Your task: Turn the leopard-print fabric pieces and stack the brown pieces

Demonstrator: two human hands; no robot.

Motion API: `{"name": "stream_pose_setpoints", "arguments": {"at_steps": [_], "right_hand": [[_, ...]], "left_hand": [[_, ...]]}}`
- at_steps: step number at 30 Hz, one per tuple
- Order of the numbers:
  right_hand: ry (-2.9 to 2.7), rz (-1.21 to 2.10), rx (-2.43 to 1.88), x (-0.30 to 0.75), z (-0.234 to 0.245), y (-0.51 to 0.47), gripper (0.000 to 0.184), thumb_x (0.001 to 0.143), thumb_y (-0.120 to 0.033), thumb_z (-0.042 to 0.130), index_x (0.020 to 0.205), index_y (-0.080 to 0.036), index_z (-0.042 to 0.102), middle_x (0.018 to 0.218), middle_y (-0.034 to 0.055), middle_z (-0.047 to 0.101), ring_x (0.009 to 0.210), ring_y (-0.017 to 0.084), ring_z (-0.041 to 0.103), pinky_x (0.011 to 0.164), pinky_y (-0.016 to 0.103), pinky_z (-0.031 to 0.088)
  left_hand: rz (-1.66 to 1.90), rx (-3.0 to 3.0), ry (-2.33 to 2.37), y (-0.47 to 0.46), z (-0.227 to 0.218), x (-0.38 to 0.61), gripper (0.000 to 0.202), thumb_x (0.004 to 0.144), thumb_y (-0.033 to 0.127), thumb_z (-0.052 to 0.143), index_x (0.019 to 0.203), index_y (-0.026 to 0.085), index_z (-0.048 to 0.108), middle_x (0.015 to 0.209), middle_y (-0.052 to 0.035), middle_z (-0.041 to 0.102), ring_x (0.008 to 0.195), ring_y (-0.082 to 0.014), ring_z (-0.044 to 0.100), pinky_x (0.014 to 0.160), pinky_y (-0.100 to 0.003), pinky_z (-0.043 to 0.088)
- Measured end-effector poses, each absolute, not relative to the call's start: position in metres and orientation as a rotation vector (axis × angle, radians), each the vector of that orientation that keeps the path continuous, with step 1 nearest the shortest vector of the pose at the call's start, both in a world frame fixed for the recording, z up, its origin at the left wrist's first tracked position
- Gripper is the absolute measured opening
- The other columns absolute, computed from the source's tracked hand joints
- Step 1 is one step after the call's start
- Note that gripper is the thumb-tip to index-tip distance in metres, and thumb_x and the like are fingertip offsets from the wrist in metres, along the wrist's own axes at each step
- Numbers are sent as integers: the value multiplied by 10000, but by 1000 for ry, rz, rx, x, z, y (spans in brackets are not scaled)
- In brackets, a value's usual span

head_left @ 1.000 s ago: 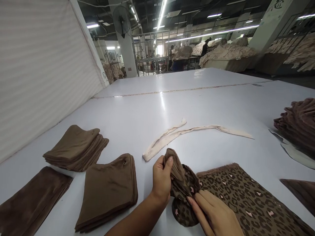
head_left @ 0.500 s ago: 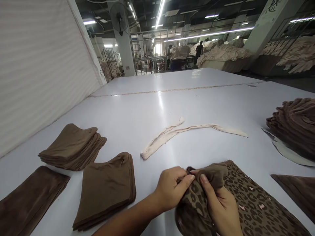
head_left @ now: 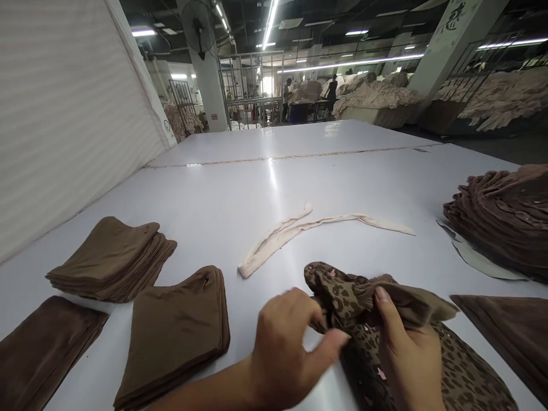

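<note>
A leopard-print cloth piece [head_left: 462,359] with small pink marks lies bunched near the table's front edge, a plain brown flap folded over its top. My right hand [head_left: 411,354] grips it, thumb pressed on the brown flap and fingers underneath. Just left of the cloth is my left hand [head_left: 286,348], its thumb stretched away from curled fingers; the fingertips are partly hidden at the cloth's edge, and nothing shows in its grasp. Beyond both hands lies a cream fabric strip [head_left: 274,249], bent back on itself.
Brown cut pieces form a near stack [head_left: 175,337], a farther stack [head_left: 103,257] and a darker pile [head_left: 43,348] on the left. At right are a ruffled dark brown pile [head_left: 505,222] and flat brown pieces [head_left: 509,325]. A white sheet [head_left: 77,103] hangs left. People stand far back.
My left thumb has moved away from the cloth, and the hand has turned. The printed end now points forward, and the brown flap spreads rightward under my right thumb. The view has shifted slightly right.
</note>
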State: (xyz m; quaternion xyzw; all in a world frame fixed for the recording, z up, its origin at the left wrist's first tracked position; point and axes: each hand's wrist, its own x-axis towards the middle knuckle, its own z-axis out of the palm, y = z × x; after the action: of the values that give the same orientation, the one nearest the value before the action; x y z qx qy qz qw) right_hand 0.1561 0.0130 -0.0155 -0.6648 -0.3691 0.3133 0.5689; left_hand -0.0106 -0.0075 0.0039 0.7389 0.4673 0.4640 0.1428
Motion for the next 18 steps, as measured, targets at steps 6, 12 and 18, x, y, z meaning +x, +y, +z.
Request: {"name": "stream_pose_setpoints", "arguments": {"at_steps": [6, 12, 18], "right_hand": [[-802, 835, -1421, 131, -24, -3, 357, 705, -518, 659, 756, -165, 628, 668, 13, 619, 605, 171, 570, 577, 287, 480], [-785, 673, -1413, 136, -20, 5, 351, 671, -478, 699, 817, -162, 659, 842, 35, 656, 859, 214, 597, 830, 340, 462], [-618, 782, -1262, 147, -11, 15, 263, 778, -437, 629, 906, -207, 616, 877, 15, 636, 761, 165, 604, 642, 271, 513]], "left_hand": [[1169, 1990, 1400, 6, -16, 19, 241, 907, 326, 376, 734, 184, 463, 743, -60, 559, 693, -187, 505, 598, -297, 373], [1403, 2105, 1099, 9, -57, 15, 294, 876, 221, 348, 602, 205, 244, 530, 18, 356, 502, -119, 337, 495, -278, 239], [1160, 2038, 982, -18, -68, 10, 326, 874, 250, 325, 583, 208, 186, 496, 38, 256, 456, -104, 266, 468, -280, 195]]}}
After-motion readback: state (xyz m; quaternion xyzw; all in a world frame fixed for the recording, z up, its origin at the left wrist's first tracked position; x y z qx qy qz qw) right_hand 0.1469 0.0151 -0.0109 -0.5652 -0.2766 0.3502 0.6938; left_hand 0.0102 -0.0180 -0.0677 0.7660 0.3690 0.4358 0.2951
